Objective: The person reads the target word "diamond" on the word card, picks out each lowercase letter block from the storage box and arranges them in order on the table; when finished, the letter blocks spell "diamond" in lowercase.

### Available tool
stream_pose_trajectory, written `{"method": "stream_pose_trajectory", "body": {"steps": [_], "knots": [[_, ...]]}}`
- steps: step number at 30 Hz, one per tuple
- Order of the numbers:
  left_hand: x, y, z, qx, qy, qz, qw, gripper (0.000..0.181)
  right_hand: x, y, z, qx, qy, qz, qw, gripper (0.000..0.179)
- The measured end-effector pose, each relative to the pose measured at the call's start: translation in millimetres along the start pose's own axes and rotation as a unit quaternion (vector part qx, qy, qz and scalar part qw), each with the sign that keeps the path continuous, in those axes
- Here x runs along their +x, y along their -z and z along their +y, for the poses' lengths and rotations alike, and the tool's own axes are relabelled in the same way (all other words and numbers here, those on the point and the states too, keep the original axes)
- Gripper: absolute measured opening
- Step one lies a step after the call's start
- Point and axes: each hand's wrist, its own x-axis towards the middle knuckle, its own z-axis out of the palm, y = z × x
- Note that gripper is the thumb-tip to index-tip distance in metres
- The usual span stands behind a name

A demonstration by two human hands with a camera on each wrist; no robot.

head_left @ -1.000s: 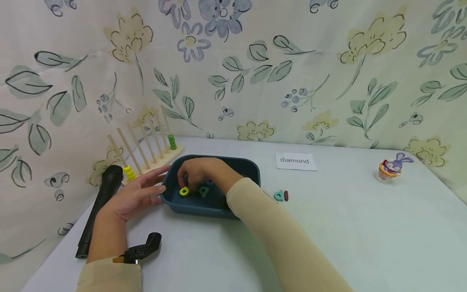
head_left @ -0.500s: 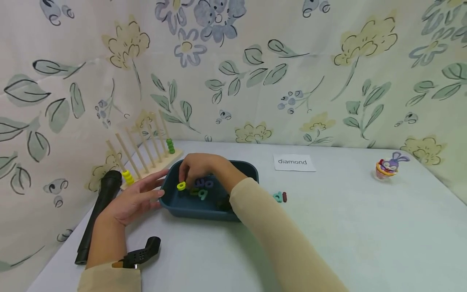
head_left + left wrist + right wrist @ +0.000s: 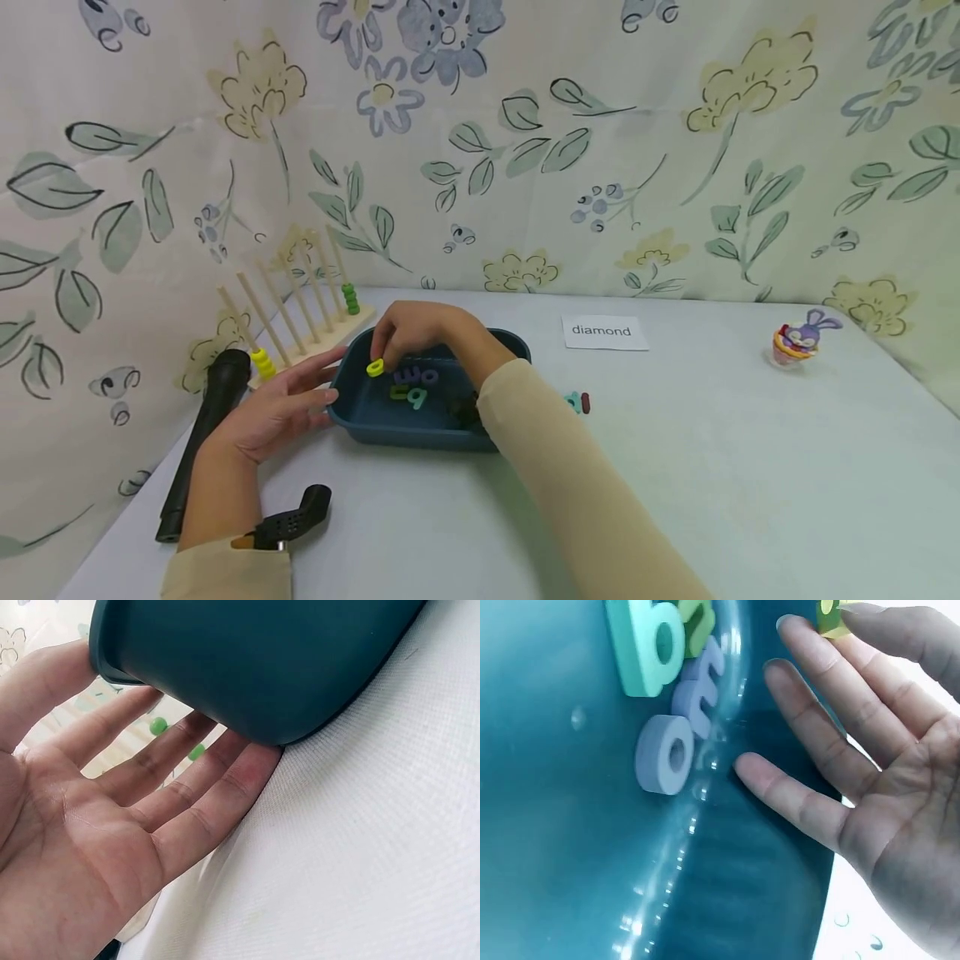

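Left hand point(image 3: 281, 407), fingers extended, likely steadies blue bin point(image 3: 423, 438) at left; right hand point(image 3: 412, 327) pinches yellow letter point(image 3: 381, 366), other fingers spread.

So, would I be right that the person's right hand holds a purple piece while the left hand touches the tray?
Not quite: the piece is yellow, not purple, as the right wrist view shows. The right hand does hold it, and the left hand does touch the tray.

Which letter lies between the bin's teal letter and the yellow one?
The green letter, per the right wrist view; the right hand pinches the yellow letter.
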Motion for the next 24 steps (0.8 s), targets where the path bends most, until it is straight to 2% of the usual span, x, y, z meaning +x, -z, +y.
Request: {"method": "stream_pose_trajectory", "body": {"steps": [9,16,20,24], "knots": [[0.5,0.8,-1.1,0.008,-0.004,-0.006,0.9999,0.071,-19.1,15.1,-1.4,-0.008,-0.018,0.007,0.9998,0.020],[2.1,3.1,-4.0,0.002,-0.009,-0.009,0.9999,0.071,-43.5,26.5,-6.6,-0.035,-0.041,0.020,0.9984,0.018],[4.0,4.0,-5.5,0.007,-0.011,-0.011,0.9999,0.071,-61.2,30.7,-8.8,-0.059,-0.045,0.046,0.9962,0.018],[4.1,5.6,-4.7,0.013,-0.012,-0.011,0.9998,0.071,-78.9,34.3,-10.2,-0.053,-0.036,0.079,0.9948,0.018]]}}
